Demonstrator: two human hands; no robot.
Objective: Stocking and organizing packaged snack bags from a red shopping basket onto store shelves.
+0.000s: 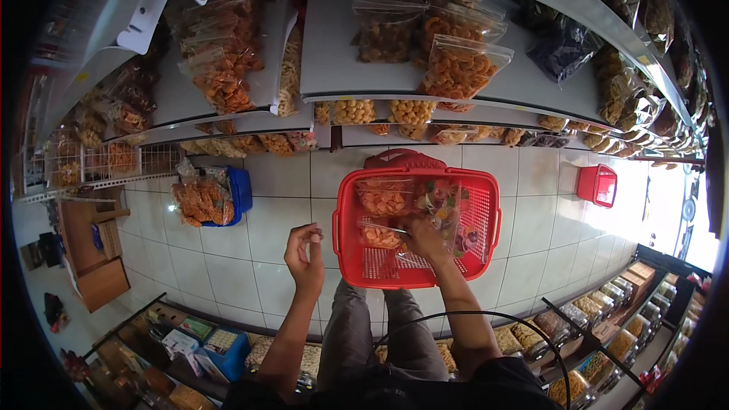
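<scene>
A red plastic basket (348,266) stands on the floor in front of my legs. My right hand (422,236) reaches inside it, its fingers pinching the top edge of a clear bag of orange chips (380,237). Just beyond lies a second clear bag of orange chips (383,202). To the right rests a clear bag of colourful small items (437,198), partly hidden by my hand and wrist. My left hand (304,251) hovers left of the basket, loosely curled around nothing, apart from the rim.
Snack bags (461,71) fill the shelves (359,80) ahead. A blue basket (242,196) with bagged snacks is on the left. On the tiled floor (529,219) at far right is a small red container (596,185). Jars (618,347) line racks behind me; a black cable (538,330) arcs near my right arm.
</scene>
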